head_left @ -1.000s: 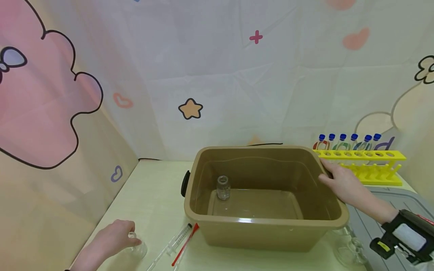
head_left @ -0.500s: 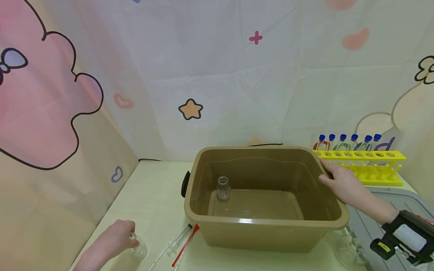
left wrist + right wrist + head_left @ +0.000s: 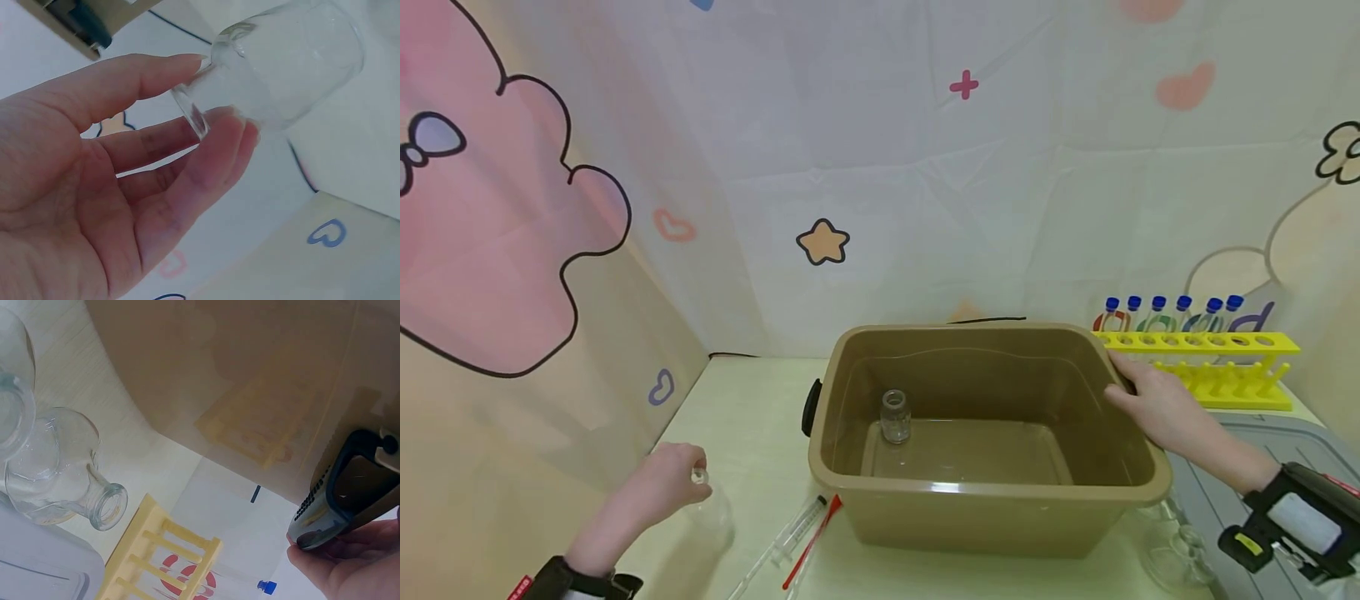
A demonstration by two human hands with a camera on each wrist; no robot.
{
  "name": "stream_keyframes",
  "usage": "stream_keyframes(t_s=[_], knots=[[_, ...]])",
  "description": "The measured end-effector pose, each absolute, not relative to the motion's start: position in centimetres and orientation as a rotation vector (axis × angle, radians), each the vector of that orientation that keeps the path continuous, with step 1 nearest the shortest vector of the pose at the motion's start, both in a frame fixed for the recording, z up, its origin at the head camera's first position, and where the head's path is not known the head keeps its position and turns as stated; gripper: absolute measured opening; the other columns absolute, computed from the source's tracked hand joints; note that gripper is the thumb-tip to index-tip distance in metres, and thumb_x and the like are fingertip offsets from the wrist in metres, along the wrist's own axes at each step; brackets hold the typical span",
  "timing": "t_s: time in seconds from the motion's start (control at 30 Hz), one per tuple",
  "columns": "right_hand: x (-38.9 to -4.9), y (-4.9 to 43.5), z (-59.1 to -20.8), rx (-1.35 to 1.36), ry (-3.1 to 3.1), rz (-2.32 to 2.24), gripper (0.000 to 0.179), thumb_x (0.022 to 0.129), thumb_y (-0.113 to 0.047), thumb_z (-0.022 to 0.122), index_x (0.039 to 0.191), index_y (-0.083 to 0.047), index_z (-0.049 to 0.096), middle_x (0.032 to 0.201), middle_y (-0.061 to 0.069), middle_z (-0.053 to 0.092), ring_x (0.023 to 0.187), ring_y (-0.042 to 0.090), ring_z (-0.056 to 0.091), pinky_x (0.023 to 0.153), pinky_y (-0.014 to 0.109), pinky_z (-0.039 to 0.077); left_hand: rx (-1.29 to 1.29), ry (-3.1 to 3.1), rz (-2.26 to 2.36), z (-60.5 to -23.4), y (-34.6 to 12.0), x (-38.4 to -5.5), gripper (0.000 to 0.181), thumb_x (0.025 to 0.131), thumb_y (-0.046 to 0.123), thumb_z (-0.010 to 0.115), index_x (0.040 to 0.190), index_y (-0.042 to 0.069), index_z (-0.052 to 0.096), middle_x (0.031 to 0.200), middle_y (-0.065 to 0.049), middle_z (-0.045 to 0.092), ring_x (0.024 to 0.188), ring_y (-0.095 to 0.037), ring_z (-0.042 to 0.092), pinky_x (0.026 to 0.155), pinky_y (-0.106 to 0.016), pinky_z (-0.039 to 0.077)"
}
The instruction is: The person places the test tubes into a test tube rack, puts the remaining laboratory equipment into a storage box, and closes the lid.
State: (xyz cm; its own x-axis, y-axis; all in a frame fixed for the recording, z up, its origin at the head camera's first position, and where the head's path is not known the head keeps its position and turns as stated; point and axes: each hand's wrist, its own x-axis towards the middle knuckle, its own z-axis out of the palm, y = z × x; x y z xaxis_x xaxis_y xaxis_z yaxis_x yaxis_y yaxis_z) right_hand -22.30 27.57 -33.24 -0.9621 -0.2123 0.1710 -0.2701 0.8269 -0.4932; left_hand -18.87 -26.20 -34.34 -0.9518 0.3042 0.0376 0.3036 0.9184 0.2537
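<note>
My left hand (image 3: 666,479) pinches a clear glass bottle (image 3: 294,62) by its neck, thumb on one side and fingers on the other. In the head view the bottle hangs low over the left part of the table, its body faint against the pale top. My right hand (image 3: 1161,408) holds the right end of a brown plastic bin (image 3: 985,508), with the thumb over the rim. In the right wrist view its fingers (image 3: 362,556) lie at the bin's black handle (image 3: 322,509). A small glass jar (image 3: 895,421) stands inside the bin at the left.
A syringe (image 3: 793,529) and a red-ended thin stick (image 3: 812,542) lie before the bin. Glass flasks (image 3: 59,462) stand at its right, beside a grey lid or tray (image 3: 1277,458). Behind is a yellow test tube rack (image 3: 1232,400) with several blue-capped tubes (image 3: 1159,312).
My left hand has risen with the glass bottle, bringing it up and slightly away from me; the wrist strap now shows. The right hand and the bin have stayed put.
</note>
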Motion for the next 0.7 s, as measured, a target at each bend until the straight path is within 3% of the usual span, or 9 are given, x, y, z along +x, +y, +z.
stream_keyframes(t_s=[0.27, 0.57, 0.7], knots=[[-22.4, 27.4, -33.4, 0.389, -2.887, 0.809, 0.052, 0.095, -0.015, 0.045, 0.134, 0.013, 0.025, 0.115, 0.033, 0.047, 0.083, 0.031, 0.056, 0.073, 0.049, 0.045, 0.629, 3.143, 0.486, -31.1, -25.0, -20.8, 0.014, 0.068, 0.002, 0.067, 0.079, -0.006, 0.062, 0.059, 0.000, 0.048, 0.051, -0.012, 0.040, 0.048, -0.030, 0.039], [-22.2, 27.5, -33.2, 0.392, -2.889, 0.820, 0.052, 0.095, -0.015, 0.043, 0.135, 0.013, 0.024, 0.119, 0.034, 0.043, 0.088, 0.035, 0.054, 0.075, 0.051, 0.043, 0.622, 3.148, 0.440, -26.6, -22.5, -22.1, 0.021, 0.074, 0.005, 0.063, 0.092, -0.007, 0.063, 0.062, -0.001, 0.050, 0.052, -0.013, 0.042, 0.048, -0.028, 0.035], [-22.1, 27.5, -33.2, 0.385, -2.891, 0.824, 0.052, 0.095, -0.015, 0.043, 0.135, 0.012, 0.025, 0.118, 0.034, 0.044, 0.088, 0.034, 0.053, 0.075, 0.050, 0.044, 0.658, 3.128, 0.462, -24.6, -21.1, -22.8, 0.023, 0.075, 0.003, 0.061, 0.095, -0.009, 0.062, 0.070, -0.007, 0.055, 0.057, -0.017, 0.046, 0.053, -0.032, 0.039]])
